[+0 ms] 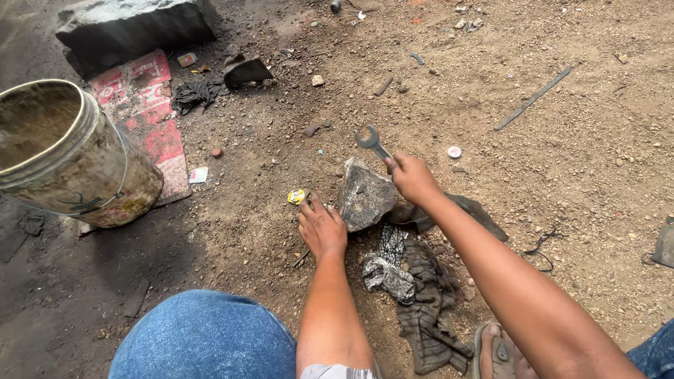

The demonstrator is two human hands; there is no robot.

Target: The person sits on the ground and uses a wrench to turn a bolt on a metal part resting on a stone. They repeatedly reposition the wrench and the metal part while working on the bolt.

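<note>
Sitting low on the oily dirt ground [576,168], the person is working with a blue-clad knee [203,337] bent up at the left and a sandalled foot [495,351] tucked in at the right, so both arms are reaching forward over the same patch. A battered bucket [77,158] is lying tipped on its side well off to the left, by a red printed sheet [151,105] — out of the way. Between the hands a grey rock [364,195] is sitting on dark rags [421,295], seemingly serving as a block. The left hand [321,228] is pressing down on the dirt just beside the rock, fingers curled and grasping nothing I can make out — a steadying brace, by the look of it. The right hand [413,179] is clenching the shaft of an open-ended spanner [370,140], its jaw pointing away just above the rock's top.
</note>
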